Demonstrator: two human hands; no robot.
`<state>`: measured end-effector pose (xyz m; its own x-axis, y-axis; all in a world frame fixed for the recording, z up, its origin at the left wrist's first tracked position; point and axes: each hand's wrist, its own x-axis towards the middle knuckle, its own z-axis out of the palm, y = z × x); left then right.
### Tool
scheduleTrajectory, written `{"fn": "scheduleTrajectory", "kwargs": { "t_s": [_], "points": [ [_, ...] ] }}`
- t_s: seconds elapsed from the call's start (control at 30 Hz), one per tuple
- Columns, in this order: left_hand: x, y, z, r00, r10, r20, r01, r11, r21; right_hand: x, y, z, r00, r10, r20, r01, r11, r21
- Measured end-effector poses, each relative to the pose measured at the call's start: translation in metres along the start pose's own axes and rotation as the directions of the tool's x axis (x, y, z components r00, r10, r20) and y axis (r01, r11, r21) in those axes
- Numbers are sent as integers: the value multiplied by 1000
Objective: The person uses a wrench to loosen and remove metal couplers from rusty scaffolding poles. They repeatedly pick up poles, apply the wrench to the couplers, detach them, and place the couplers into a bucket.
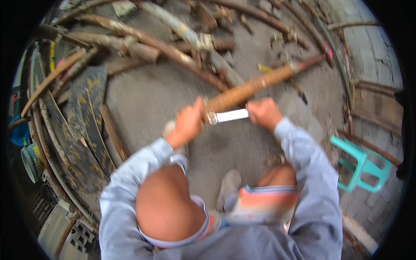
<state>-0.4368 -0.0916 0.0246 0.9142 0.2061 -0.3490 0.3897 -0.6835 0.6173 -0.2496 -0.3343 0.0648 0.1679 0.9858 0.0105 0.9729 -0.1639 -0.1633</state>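
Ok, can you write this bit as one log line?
left hand: at end of wooden pole | right hand: gripping wrench | wrench ring: by pole end | stool: at right

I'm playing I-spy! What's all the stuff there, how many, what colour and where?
Thick round wooden pole: 1, brown, centre
Flat metal ring-ended tool: 1, silver, pole's near end
Rough wooden branches: many, brown and grey, top and sides
Flat patterned board: 1, black and yellowish, left
Plastic stool: 1, turquoise, right
Round container: 1, pale, far left
Holed concrete block: 1, grey, lower left
Rough floor: 1, grey, middle
Shoes: 2, greyish, middle
Striped shorts: 1, orange and white, bottom
Long sleeves: 2, pale blue, bottom
Left fingers: one set, bare, pole's near end
Right fingers: one set, bare, on the tool
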Motion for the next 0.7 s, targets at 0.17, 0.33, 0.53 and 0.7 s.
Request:
{"fn": "scheduleTrajectory", "kwargs": {
  "t_s": [0.17,0.33,0.53,0.7],
  "points": [
    [12,27,-50,947,29,320,-90,980,175,-20,2,3,991,57,-120,-53,998,33],
    [60,-24,-51,892,152,425,-19,954,-301,-20,-7,5,996,6,-86,-1,998,59],
    [62,-6,15,808,213,550,210,767,-606,-14,8,3,994,-67,-87,76,992,100],
    [54,-8,37,817,223,532,254,689,-679,17,51,26,942,-331,-51,334,940,76]
  ]
}}
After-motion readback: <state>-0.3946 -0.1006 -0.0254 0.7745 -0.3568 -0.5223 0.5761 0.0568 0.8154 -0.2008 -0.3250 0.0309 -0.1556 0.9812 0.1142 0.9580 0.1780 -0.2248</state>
